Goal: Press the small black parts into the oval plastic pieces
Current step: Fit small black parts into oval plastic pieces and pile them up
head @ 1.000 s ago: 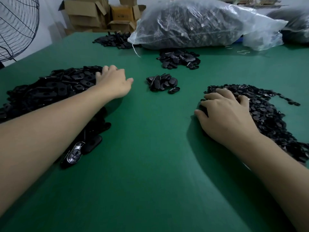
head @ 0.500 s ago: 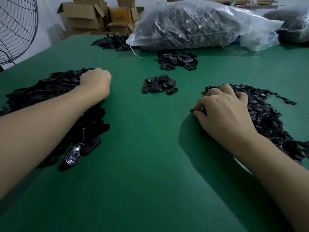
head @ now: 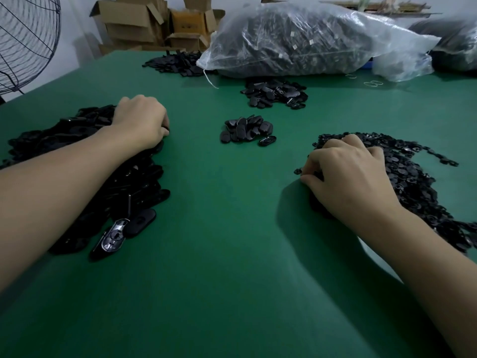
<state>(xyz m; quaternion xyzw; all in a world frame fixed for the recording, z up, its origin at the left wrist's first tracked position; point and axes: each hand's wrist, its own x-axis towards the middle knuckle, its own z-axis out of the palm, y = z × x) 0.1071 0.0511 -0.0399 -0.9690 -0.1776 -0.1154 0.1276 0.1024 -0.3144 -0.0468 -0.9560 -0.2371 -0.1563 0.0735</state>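
A big heap of black oval plastic pieces lies on the left of the green table. My left hand sits on its far end, fingers curled down around an oval piece at the heap's edge. One oval piece at the near end lies with its shiny inside up. On the right spreads a heap of small black parts. My right hand rests on its left edge with curled fingers, pinching small parts under the fingertips. What lies in either palm is hidden.
A small heap of oval pieces lies mid-table, a second heap behind it and a third at the far edge. A large clear bag of black parts lies at the back. Cardboard boxes and a fan stand beyond.
My left hand went from flat and open on the oval heap to curled into it. My right hand's fingers drew in tighter at the edge of the small parts.
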